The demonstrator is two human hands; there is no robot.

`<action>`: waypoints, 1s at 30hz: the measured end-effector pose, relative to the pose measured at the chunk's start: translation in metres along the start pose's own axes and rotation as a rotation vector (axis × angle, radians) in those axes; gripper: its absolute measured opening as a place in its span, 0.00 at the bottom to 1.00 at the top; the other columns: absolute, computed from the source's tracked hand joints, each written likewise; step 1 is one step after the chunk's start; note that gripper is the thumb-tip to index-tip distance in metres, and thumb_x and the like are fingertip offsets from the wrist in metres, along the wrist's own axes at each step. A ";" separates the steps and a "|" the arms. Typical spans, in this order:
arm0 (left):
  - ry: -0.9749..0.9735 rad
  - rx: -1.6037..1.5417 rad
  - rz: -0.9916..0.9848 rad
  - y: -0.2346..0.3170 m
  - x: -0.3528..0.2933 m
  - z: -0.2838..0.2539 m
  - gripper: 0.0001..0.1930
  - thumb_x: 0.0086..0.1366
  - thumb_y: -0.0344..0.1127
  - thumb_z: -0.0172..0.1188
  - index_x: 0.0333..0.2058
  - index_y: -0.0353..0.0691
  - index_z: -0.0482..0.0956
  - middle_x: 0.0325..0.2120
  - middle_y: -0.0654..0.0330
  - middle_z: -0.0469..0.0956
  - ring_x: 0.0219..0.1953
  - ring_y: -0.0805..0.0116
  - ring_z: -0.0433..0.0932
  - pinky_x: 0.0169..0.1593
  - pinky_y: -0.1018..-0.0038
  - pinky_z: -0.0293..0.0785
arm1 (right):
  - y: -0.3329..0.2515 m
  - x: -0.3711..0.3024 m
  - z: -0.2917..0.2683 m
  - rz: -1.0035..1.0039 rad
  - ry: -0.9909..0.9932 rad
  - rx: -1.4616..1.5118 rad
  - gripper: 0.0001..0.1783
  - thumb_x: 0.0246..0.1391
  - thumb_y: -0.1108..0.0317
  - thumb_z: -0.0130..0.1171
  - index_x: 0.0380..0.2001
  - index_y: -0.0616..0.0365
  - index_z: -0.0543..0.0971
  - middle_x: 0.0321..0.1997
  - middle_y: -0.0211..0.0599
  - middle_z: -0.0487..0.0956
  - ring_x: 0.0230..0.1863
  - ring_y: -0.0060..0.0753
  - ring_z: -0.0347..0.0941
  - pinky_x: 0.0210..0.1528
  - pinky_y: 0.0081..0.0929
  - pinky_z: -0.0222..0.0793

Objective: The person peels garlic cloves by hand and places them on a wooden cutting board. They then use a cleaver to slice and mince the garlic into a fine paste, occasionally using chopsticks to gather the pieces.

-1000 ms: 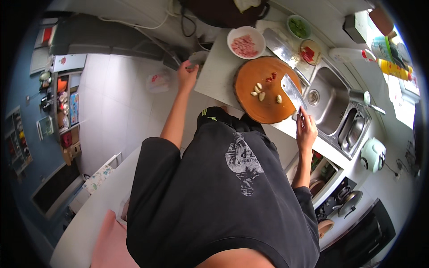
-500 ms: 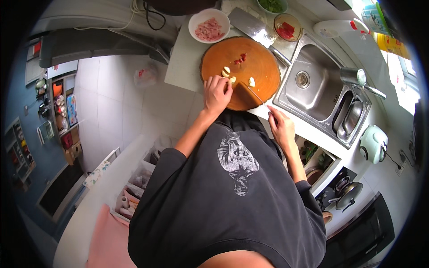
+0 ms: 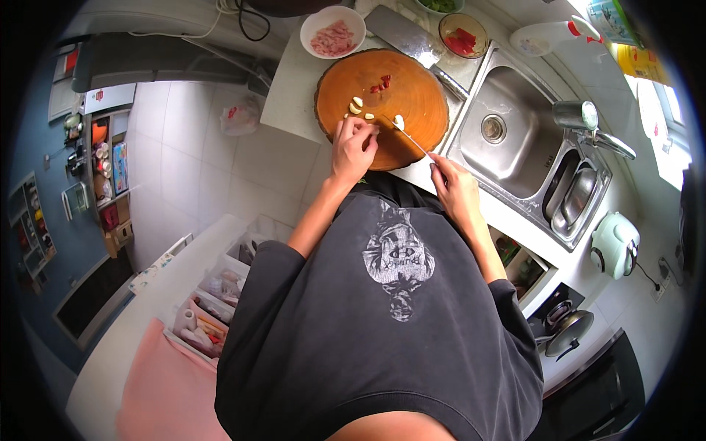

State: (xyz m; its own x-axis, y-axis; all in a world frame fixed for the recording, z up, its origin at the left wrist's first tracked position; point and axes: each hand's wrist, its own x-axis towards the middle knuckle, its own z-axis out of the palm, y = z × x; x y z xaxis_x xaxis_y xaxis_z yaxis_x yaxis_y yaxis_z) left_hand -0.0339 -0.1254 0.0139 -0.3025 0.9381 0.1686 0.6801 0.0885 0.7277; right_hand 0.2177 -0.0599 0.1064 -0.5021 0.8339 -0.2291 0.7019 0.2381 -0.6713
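A round wooden cutting board (image 3: pixel 342 77) lies on the counter in front of me. My right hand (image 3: pixel 450 184) grips a small knife (image 3: pixel 416 143) by its handle, and the tip reaches up beside a pale garlic clove (image 3: pixel 398 121). At the board's near left, my left hand (image 3: pixel 354 147) has its fingers curled and pressed together; what they hold, if anything, is hidden. Just beyond those fingertips lie several garlic cloves (image 3: pixel 356 106) and bits. Farther up the board sit a few chopped red pepper pieces (image 3: pixel 381 84).
Behind the board stand a white bowl of sliced raw meat (image 3: pixel 333 37), a cleaver (image 3: pixel 404 35) lying flat, and a glass bowl of red pepper (image 3: pixel 462 42). A steel sink (image 3: pixel 507 162) with a faucet (image 3: pixel 577 115) adjoins on the right. A mint-green appliance (image 3: pixel 614 245) stands beyond it.
The knife's tip has come closer to the clove on the right, and my right hand has moved slightly up and left. My left hand stays curled at the garlic. The whole view has shifted a little.
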 end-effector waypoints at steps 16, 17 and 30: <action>0.166 -0.020 -0.126 0.013 -0.011 0.022 0.08 0.61 0.25 0.70 0.38 0.36 0.81 0.37 0.55 0.81 0.42 0.49 0.77 0.47 0.57 0.74 | 0.009 -0.005 0.007 -0.113 0.006 -0.022 0.15 0.66 0.64 0.63 0.54 0.50 0.85 0.31 0.44 0.81 0.31 0.54 0.80 0.35 0.46 0.75; 0.168 -0.023 -0.127 0.012 -0.011 0.023 0.08 0.61 0.24 0.69 0.38 0.35 0.81 0.37 0.55 0.81 0.42 0.48 0.77 0.47 0.57 0.75 | 0.008 -0.005 0.005 -0.122 -0.019 -0.052 0.15 0.66 0.65 0.64 0.55 0.50 0.85 0.32 0.44 0.81 0.31 0.53 0.81 0.35 0.45 0.75; 0.118 -0.164 -0.264 0.015 -0.010 0.023 0.11 0.61 0.24 0.69 0.43 0.32 0.81 0.40 0.53 0.81 0.43 0.49 0.80 0.49 0.59 0.77 | -0.001 -0.004 -0.005 -0.186 -0.011 -0.192 0.16 0.67 0.63 0.63 0.56 0.47 0.84 0.28 0.38 0.76 0.26 0.48 0.79 0.30 0.43 0.74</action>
State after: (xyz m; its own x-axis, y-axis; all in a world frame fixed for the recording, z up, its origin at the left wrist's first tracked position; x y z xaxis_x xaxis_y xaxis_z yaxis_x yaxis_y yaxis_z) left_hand -0.0053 -0.1257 0.0080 -0.5360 0.8437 0.0291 0.4544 0.2593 0.8522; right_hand 0.2221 -0.0610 0.1114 -0.6362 0.7617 -0.1225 0.6793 0.4777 -0.5571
